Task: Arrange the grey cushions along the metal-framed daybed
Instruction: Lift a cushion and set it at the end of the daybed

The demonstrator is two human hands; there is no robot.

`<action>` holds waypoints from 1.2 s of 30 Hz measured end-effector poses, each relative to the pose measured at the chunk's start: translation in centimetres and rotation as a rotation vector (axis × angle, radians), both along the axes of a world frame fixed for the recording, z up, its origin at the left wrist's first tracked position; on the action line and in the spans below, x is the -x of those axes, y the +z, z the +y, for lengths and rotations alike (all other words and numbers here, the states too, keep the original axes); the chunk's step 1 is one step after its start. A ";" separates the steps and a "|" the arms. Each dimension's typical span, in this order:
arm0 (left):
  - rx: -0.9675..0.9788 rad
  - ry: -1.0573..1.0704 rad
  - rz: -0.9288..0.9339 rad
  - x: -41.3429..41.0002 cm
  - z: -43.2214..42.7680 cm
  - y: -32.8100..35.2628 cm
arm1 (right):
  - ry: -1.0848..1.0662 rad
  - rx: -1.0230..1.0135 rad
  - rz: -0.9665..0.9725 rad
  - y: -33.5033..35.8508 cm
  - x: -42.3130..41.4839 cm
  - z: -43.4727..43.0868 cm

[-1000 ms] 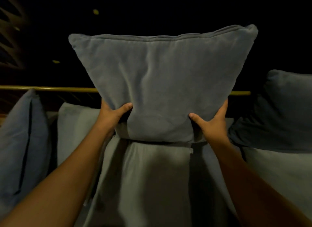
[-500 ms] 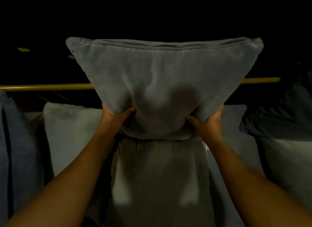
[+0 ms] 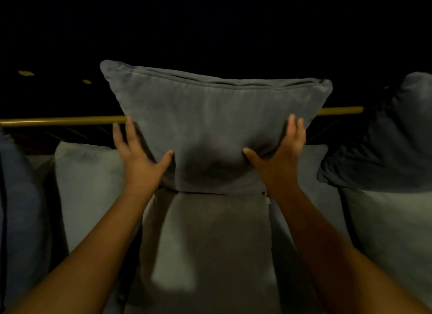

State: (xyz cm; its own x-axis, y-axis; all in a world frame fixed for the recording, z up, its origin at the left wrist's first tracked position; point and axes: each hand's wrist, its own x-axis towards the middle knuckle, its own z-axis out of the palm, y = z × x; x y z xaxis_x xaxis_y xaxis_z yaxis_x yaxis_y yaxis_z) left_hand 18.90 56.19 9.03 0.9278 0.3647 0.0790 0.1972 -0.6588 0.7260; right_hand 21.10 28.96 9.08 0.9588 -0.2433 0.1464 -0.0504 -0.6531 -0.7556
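1. The left hand (image 3: 140,159) now lies spread against the left flank of the grey cushion (image 3: 217,126). Its fingers are straight and fanned upward and its thumb is flat on the front face. Half a second ago those fingers were curled behind the lower corner in a grip.
2. The right hand (image 3: 284,154) mirrors it: fingers straight up the right edge, thumb pressing the front, no longer wrapped round the corner.
3. The grey cushion stands upright on its lower edge on top of the flat cushion (image 3: 210,243) at the middle of the daybed. It stands in front of the brass rail (image 3: 63,120), though I cannot tell whether it touches it. Its top seam, level a moment ago, now tilts up at the left.
4. My reading is that the grip has given way to steadying, so the cushion is being set in its place rather than carried. It may still need squaring.
5. A pale cushion (image 3: 88,185) stands to the left, and a dark cushion (image 3: 385,150) rests on another pale one (image 3: 392,239) to the right.
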 end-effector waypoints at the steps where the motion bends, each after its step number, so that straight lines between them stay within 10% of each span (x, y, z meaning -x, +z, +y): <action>1: -0.140 -0.076 -0.047 -0.2 -0.8 1.0 | 0.052 0.105 -0.069 0.9 -0.6 0.2; 10: -0.277 -0.213 0.303 -2.3 -2.9 2.5 | 0.364 0.463 0.154 2.4 -3.7 1.1; 20: -0.025 -0.194 0.295 8.3 1.4 4.2 | 0.481 0.144 -0.021 3.2 3.6 7.6; 36: -0.092 -0.147 0.416 11.5 24.4 -0.5 | 0.534 -0.012 0.575 -3.3 11.1 34.4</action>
